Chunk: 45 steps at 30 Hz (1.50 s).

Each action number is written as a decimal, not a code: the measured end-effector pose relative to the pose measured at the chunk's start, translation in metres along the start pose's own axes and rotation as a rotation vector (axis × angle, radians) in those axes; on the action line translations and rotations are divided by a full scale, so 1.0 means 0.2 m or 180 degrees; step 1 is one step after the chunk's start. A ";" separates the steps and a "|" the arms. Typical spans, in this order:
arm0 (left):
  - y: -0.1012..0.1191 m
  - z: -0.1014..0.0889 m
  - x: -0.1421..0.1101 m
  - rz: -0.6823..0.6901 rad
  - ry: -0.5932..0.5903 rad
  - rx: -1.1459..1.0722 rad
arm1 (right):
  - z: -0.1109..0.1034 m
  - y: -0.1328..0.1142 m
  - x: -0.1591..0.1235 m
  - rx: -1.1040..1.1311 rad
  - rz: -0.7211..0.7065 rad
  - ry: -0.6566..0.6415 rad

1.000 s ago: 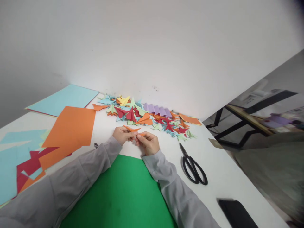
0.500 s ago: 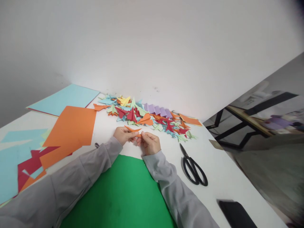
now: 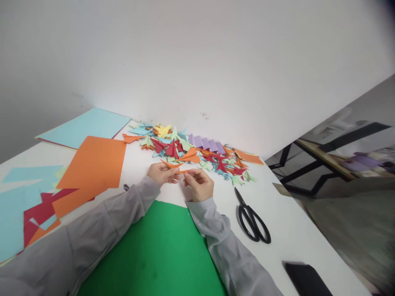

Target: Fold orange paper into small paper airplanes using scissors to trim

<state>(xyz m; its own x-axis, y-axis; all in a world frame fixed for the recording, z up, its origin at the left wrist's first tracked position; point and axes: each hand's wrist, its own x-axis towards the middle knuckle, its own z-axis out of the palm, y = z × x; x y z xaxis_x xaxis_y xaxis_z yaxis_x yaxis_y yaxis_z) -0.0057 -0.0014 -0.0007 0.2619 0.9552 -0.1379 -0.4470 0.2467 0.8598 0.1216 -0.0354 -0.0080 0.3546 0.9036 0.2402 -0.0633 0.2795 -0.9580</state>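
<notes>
A small folded orange paper plane (image 3: 171, 165) is held up above the white table, just beyond the green mat. My left hand (image 3: 162, 174) pinches it from the left between thumb and fingers. From the right, my right hand (image 3: 200, 184) has its thumb and forefinger closed on the plane's narrow end. Just behind my hands lies a long heap of folded paper planes (image 3: 173, 149) in red, orange, green, blue and yellow. The green mat (image 3: 154, 250) lies under my forearms.
Black-handled scissors (image 3: 251, 220) lie right of my right arm, with a black flat object (image 3: 307, 279) nearer the front edge. Orange sheets (image 3: 95, 160), blue sheets (image 3: 86, 127) and red scraps (image 3: 37, 211) cover the left side. A pleated purple paper (image 3: 206, 144) stands by the wall.
My right hand has shifted slightly right, away from my left hand, with its fingertips at the plane's end. My left hand stays nearly in place.
</notes>
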 end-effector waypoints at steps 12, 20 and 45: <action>-0.01 0.01 0.00 0.0149 0.0081 0.0202 | 0.02 -0.01 -0.01 -0.0260 -0.0140 -0.0059; 0.00 0.00 -0.01 0.0212 0.0202 0.0082 | 0.01 0.02 -0.02 -0.0713 -0.0750 -0.0209; 0.00 0.01 0.00 0.0379 0.0004 0.0356 | 0.00 -0.01 0.01 0.0591 0.0834 -0.0363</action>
<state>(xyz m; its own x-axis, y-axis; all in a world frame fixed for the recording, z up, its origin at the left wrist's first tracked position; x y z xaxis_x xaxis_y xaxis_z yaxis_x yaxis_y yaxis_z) -0.0035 -0.0025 0.0005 0.2117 0.9768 -0.0323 -0.3767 0.1120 0.9195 0.1226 -0.0334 -0.0059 0.1979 0.9801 0.0156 -0.3110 0.0778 -0.9472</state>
